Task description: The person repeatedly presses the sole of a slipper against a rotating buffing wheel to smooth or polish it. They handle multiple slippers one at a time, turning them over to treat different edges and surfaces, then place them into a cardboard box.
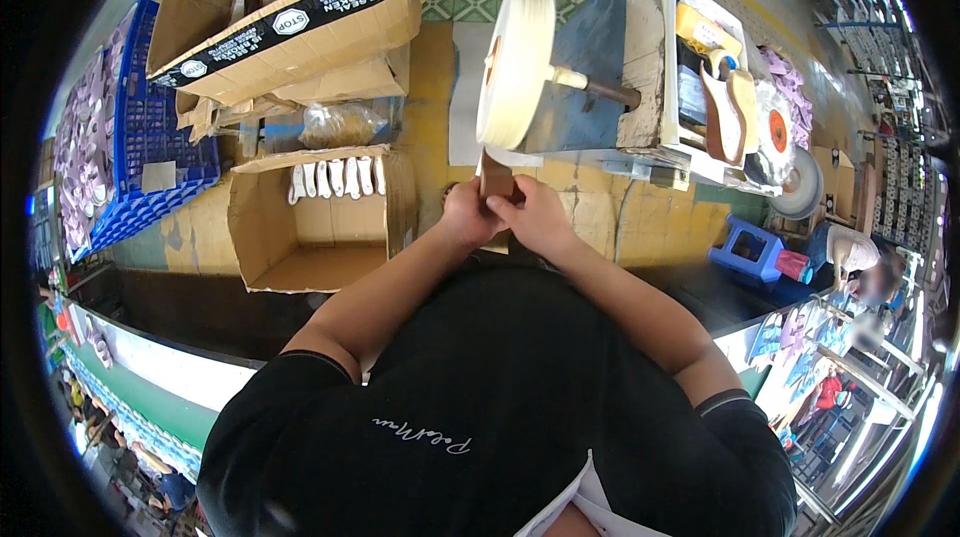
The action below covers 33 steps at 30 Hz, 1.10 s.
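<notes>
A white cloth buffing wheel point(516, 62) turns on a shaft sticking out of a blue machine housing point(590, 67). Just under the wheel's lower rim, my left hand point(470, 214) and my right hand point(538, 217) together grip a small brown piece point(495, 180), which they press up against the wheel. The two hands touch each other around the piece, and most of it is hidden by my fingers.
An open cardboard box point(300, 237) with a row of white soles stands to the left; a larger box point(300, 27) of soles sits behind it. A blue crate point(150, 137) is far left. A blue stool point(748, 249) and a seated person point(855, 257) are at right.
</notes>
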Tool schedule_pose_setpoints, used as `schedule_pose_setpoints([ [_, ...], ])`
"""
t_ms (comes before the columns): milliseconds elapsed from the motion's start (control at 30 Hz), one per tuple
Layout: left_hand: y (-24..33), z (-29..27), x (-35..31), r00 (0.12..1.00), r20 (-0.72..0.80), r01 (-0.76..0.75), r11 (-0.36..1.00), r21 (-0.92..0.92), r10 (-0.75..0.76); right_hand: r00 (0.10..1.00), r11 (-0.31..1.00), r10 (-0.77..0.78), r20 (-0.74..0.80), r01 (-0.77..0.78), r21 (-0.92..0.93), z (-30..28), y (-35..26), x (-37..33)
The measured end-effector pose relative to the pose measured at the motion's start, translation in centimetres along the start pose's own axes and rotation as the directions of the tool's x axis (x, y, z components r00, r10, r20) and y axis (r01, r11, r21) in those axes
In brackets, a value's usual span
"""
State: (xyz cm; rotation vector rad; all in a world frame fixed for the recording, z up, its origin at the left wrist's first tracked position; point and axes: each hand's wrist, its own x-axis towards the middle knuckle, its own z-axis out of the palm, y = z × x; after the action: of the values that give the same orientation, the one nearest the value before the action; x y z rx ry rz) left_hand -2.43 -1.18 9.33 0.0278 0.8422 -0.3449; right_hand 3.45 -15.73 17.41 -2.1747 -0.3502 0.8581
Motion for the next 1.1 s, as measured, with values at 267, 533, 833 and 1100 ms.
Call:
schedule_pose_setpoints([
  [267,-0.5,3.9,1.7,0.991,-0.091,-0.090,0.992,0.084,0.098,0.953,0.983,-0.166,-0.252,0.139,-0.118,0.0,0.5,0.1],
  [533,0.7,5.4,2.7,0.977,-0.178,-0.095,0.990,0.103,0.113,0.928,0.980,-0.200,-0.314,0.183,-0.084,0.3,1.1,1.2],
  [833,1.2,6.0,1.7,0.946,-0.289,-0.062,0.956,0.287,0.148,0.931,0.978,-0.208,-0.299,0.199,-0.061,0.3,1.0,0.2],
  [1100,2.5,6.8,2.1,0.973,-0.204,-0.052,0.965,0.257,0.107,0.901,0.974,-0.225,-0.371,0.213,-0.074,1.0,0.2,1.5],
])
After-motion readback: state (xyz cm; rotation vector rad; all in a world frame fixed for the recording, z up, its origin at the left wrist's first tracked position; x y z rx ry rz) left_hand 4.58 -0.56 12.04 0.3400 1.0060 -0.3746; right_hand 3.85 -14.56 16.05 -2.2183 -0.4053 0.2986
